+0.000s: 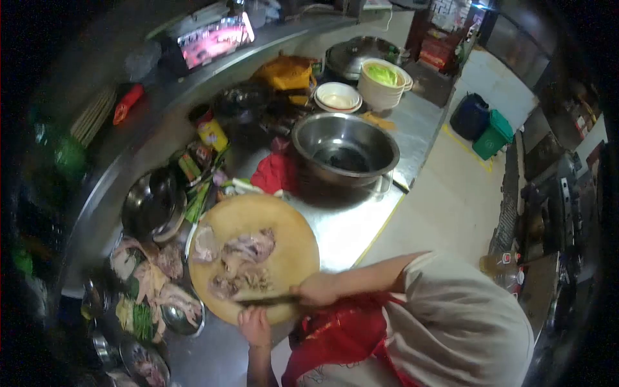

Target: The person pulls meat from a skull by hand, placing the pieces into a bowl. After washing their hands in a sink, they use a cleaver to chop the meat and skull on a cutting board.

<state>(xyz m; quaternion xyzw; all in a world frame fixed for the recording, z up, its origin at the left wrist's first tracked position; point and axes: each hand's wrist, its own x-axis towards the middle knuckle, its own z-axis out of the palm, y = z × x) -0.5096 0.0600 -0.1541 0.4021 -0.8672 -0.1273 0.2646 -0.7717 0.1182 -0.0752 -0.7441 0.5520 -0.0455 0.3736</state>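
Observation:
A round wooden cutting board (296, 226) carries pieces of raw meat (251, 246), apparently poultry, at its middle and left. Near the board's lower edge my right hand (316, 289) is closed round the handle of a knife (267, 300), whose blade points left below the meat. My left hand (255, 324) rests at the board's bottom rim, just below the blade, fingers slightly apart and nothing visible in them. More raw poultry (155, 284) lies left of the board, partly over a metal bowl (184, 319).
Behind the board stand a large steel basin (346, 148), a red cloth (274, 174), white bowls (337, 97) and a yellow container (211, 134). Green onions (198, 203) and a dark metal bowl (151, 201) are at the left. A lit screen (216, 40) stands at the back.

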